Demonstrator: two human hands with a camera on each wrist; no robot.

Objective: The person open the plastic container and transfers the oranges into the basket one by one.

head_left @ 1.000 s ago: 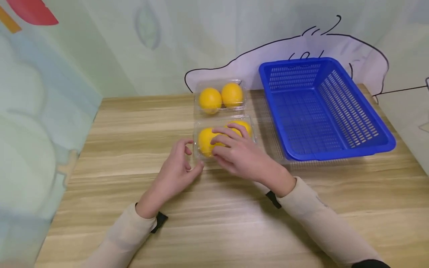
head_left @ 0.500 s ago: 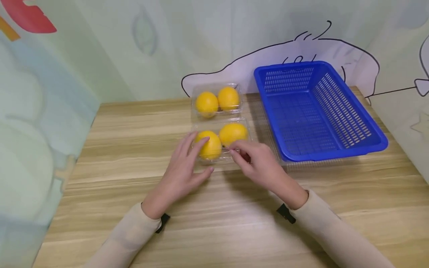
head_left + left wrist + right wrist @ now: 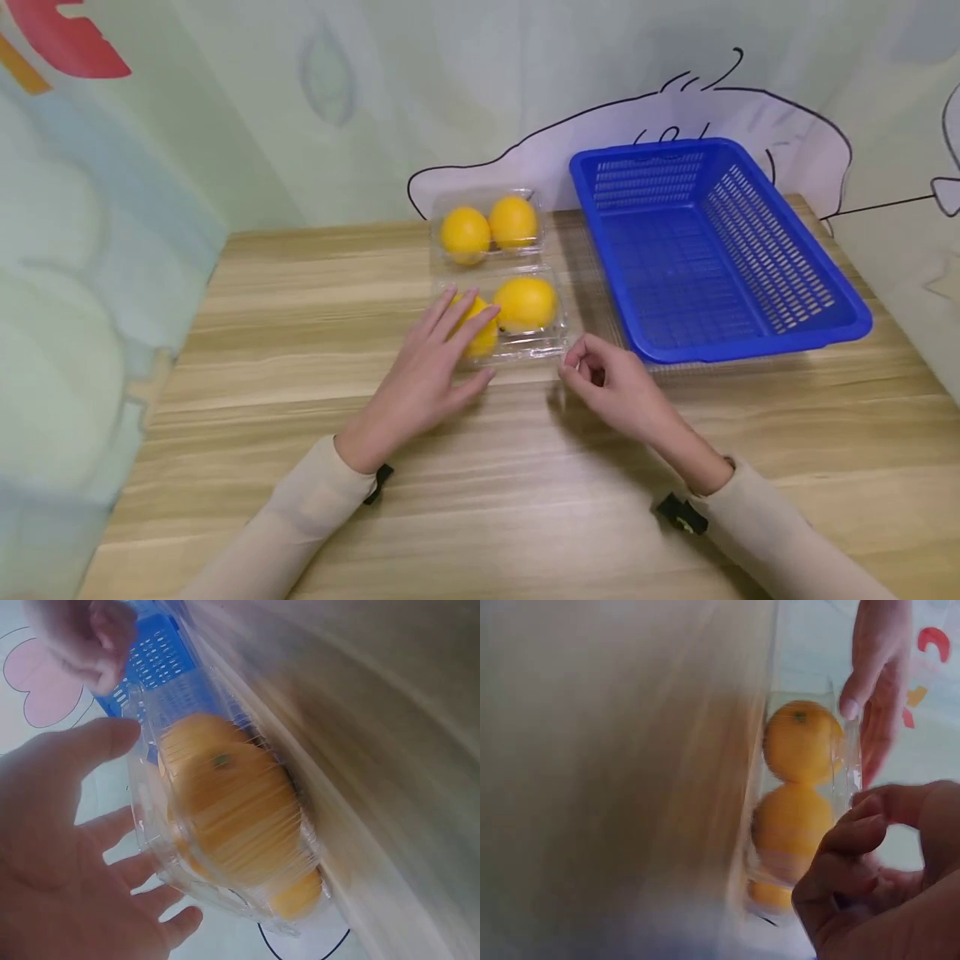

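A clear plastic clamshell box (image 3: pixel 532 343) with two oranges (image 3: pixel 527 303) lies on the table, its lid down over them. My left hand (image 3: pixel 422 377) rests over the box's left end, fingers fairly straight, partly covering the left orange. In the left wrist view that orange (image 3: pixel 240 802) shows its green stem end through the plastic. At the box's front right corner is my right hand (image 3: pixel 618 387), fingers curled, thumb and index finger (image 3: pixel 866 814) pinched together at the rim. Behind stands a second clear box (image 3: pixel 534 247) with two oranges (image 3: pixel 465 233).
A blue slotted basket (image 3: pixel 690 258) stands at the right, on a clear mesh-like piece (image 3: pixel 720 367). The wood table (image 3: pixel 300 333) meets a printed backdrop (image 3: pixel 315 158) at the back and left.
My right hand has come off the top of the front box and moved right along its front edge to the corner. The left hand has moved from beside the box onto it.
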